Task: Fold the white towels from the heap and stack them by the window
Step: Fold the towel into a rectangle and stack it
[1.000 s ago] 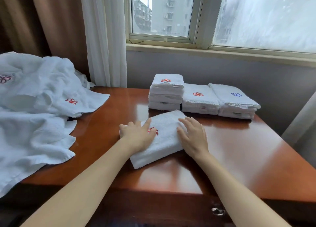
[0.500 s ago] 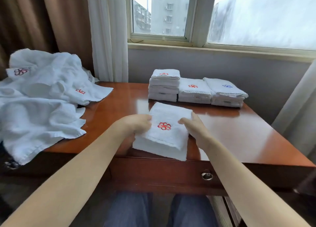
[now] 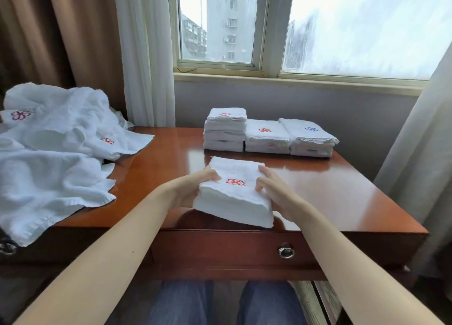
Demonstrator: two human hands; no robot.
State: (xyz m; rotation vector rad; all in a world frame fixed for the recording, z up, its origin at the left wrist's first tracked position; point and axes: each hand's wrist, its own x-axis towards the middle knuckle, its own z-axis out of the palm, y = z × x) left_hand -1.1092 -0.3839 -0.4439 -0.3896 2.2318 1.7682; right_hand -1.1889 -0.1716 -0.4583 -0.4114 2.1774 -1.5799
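Note:
A folded white towel (image 3: 236, 195) with a red flower logo is lifted a little off the wooden table (image 3: 337, 192) near its front edge. My left hand (image 3: 193, 190) grips its left side, thumb on top and fingers underneath. My right hand (image 3: 276, 192) grips its right side the same way. Three stacks of folded towels (image 3: 266, 135) stand in a row at the back of the table below the window (image 3: 293, 31). The heap of unfolded white towels (image 3: 51, 151) lies at the left.
Curtains hang at the left and right of the window. The table has a drawer with a ring pull (image 3: 286, 251) at the front. My knees show below the table edge.
Both hands went from pressing flat on the folded towel to gripping its sides and lifting its near end off the table. The camera has pulled back.

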